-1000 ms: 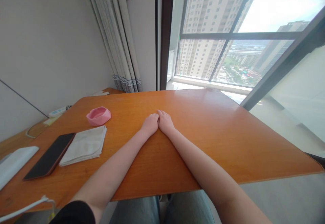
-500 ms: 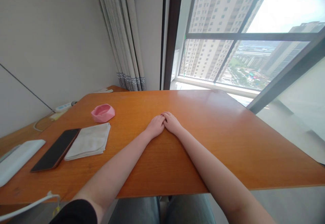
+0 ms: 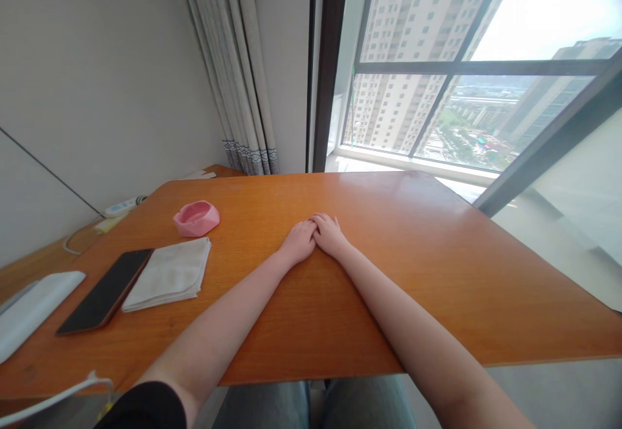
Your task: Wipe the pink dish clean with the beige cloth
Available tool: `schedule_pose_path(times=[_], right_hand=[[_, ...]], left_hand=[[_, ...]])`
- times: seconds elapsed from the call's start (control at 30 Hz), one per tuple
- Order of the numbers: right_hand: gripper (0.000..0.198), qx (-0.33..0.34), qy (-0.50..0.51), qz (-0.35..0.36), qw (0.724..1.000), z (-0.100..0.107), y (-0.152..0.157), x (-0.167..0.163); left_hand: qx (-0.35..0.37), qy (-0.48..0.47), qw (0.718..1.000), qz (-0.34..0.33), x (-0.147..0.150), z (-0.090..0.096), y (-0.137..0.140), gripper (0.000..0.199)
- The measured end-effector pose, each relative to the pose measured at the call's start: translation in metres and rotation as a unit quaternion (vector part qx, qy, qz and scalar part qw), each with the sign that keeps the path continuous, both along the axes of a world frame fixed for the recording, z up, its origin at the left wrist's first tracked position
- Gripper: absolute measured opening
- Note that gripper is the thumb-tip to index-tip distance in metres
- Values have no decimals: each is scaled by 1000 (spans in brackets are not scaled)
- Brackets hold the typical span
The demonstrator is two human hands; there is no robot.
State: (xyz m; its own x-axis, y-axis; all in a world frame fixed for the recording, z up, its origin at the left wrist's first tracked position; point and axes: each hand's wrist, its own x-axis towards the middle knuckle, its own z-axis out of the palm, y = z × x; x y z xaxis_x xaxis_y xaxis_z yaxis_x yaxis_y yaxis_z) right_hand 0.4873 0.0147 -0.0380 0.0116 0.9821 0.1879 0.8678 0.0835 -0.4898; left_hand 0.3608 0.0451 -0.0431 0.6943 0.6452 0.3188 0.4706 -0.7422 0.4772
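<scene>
My left hand (image 3: 298,242) and my right hand (image 3: 329,234) rest together on the wooden table (image 3: 413,273), near its middle. The right hand's fingers overlap those of the left, whose fingertips are partly hidden. Both hands lie low and fairly flat, with nothing visible in them. To the left of them sits a pink faceted bowl (image 3: 197,223), which looks like an ashtray. Nearer to me is a folded pale cloth (image 3: 168,273), beside a flat black slab with a brown edge (image 3: 109,289). Neither hand touches these things.
A white rounded object (image 3: 41,306) lies at the table's left edge. A white cable (image 3: 63,395) crosses the near left corner. Behind, a power strip (image 3: 121,206) sits along the wall. A curtain (image 3: 238,72) hangs at the back, beside a large window (image 3: 398,111).
On the right hand, one finger at the outer side now stands slightly apart from the others. The view has shifted a little; the hands stay in place, and the table objects have not moved.
</scene>
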Motion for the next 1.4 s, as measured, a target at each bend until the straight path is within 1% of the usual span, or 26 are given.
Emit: schedule_pose_path(times=[0.17, 0.33, 0.63, 0.97, 1.07, 1.17, 1.23, 1.3, 1.33, 1.37, 1.4], right_hand=[[39, -13, -6, 9, 1000, 0, 0, 0], [41, -9, -5, 8, 1000, -2, 1, 1], [39, -8, -11, 11, 1000, -3, 2, 2], [37, -10, -5, 12, 1000, -2, 1, 2], [36, -1, -9, 12, 1000, -3, 2, 3], [34, 16, -21, 13, 1000, -6, 5, 8], [33, 27, -31, 14, 999, -7, 8, 11], [32, 37, -39, 15, 998, -9, 10, 13], [32, 40, -41, 16, 998, -10, 10, 13], [32, 43, -43, 16, 998, -11, 11, 13], [31, 43, -44, 17, 998, -11, 11, 13]], left_hand=[[1, -2, 1000, 3, 0, 0, 0, 40], [6, -3, 1000, 3, 1, -1, 1, 39], [9, 3, 1000, 11, 2, -6, 3, 39], [5, 4, 1000, 15, 2, -3, 1, 38], [1, 6, 1000, 10, 3, -4, -1, 37], [-4, 22, 1000, 17, -1, 4, -3, 37], [24, 25, 998, 58, -15, 16, -1, 40], [90, 9, 985, 146, -41, 33, 6, 41], [124, -3, 971, 206, -58, 41, 10, 40], [152, -12, 947, 283, -77, 48, 15, 39], [168, -16, 917, 362, -97, 54, 20, 41]])
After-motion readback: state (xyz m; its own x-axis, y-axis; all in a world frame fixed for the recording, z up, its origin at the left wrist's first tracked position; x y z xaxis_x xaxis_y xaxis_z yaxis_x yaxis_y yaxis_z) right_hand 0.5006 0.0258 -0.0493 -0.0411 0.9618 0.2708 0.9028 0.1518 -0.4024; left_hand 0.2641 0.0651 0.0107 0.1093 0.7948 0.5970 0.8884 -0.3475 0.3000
